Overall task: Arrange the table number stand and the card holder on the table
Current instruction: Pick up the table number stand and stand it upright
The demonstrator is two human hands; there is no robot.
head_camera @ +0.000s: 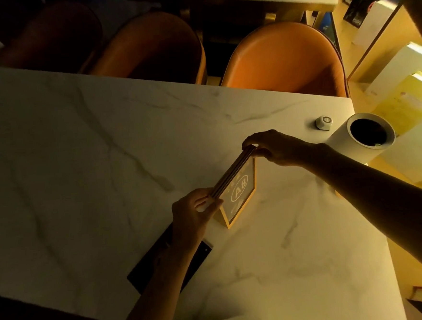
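A table number stand [239, 191] with a gold frame and a dark face marked "A8" stands upright on the white marble table [84, 148], right of centre. My left hand [196, 215] pinches its near top corner. My right hand [274, 146] pinches the far top corner. A flat black rectangular object [199, 258], perhaps the card holder, lies on the table under my left forearm and is partly hidden by it.
A white cylinder [353, 140] with a dark opening stands at the table's right edge, with a small white call button [324, 122] beside it. Orange chairs [285, 57] line the far edge. Another table sits beyond. Boxes lie on the floor at right.
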